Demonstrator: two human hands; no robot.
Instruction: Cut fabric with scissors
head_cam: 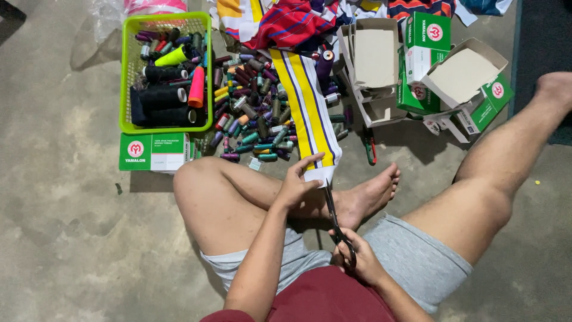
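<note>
I sit on a concrete floor with my left leg folded. My left hand (296,186) pinches the near end of a long white fabric strip with yellow and purple stripes (307,107) that runs away from me. My right hand (357,259) grips black scissors (335,217), thumb and fingers through the handles. The blades point up toward the strip's near edge, just beside my left fingers.
A green plastic basket (126,89) of thread cones stands far left, above a green and white box (152,152). Several small thread spools (250,113) lie heaped beside the strip. Open cardboard boxes (417,65) and folded colourful fabric (292,21) sit at the back. My right leg (512,149) stretches right.
</note>
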